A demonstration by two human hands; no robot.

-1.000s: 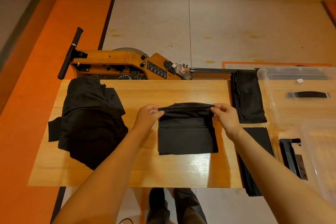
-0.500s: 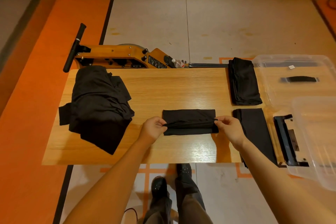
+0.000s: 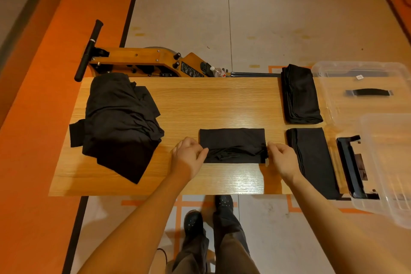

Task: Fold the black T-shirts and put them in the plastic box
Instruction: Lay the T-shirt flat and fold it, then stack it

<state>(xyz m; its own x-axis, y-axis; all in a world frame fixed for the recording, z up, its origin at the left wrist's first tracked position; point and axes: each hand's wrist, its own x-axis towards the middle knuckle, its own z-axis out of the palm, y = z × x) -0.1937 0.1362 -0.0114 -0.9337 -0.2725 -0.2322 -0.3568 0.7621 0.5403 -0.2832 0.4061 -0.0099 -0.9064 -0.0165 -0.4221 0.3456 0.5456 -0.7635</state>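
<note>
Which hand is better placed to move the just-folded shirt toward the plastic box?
Right. The right hand holds the folded shirt on the side nearer the plastic box.

A wood-grain surface is standing on pale floor panels bordering orange flooring. A wooden rowing machine is sitting behind it. Warm light is reflecting off the near edge.
</note>
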